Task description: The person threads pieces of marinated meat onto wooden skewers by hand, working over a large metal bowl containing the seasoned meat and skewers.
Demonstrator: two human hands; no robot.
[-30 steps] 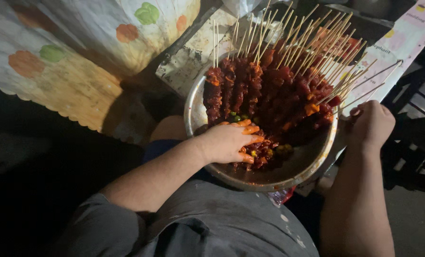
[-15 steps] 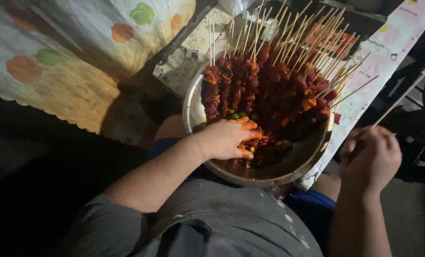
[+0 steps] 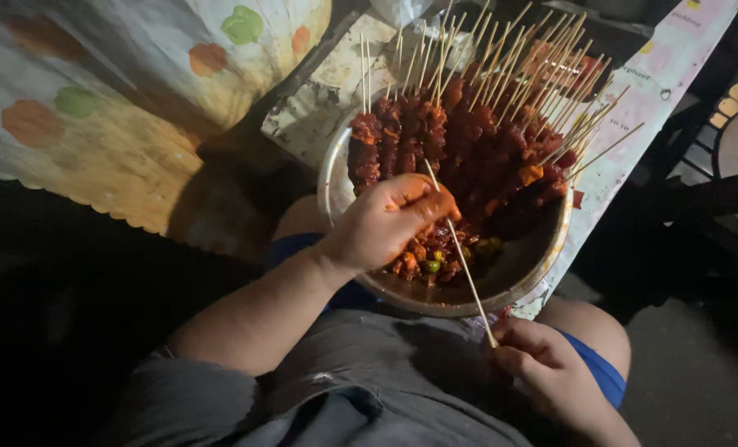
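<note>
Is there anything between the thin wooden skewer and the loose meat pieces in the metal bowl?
Nothing visible. The thin wooden skewer, held low by the right hand, passes under the left hand, directly over the loose meat pieces in the round metal bowl.

Makeshift food-prep spot, metal bowl [image 3: 551,248] of skewers [image 3: 468,141], patterned cloth [image 3: 121,108]

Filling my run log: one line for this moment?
left hand: on meat in bowl | right hand: holds bare skewer | loaded skewers: stacked
</note>
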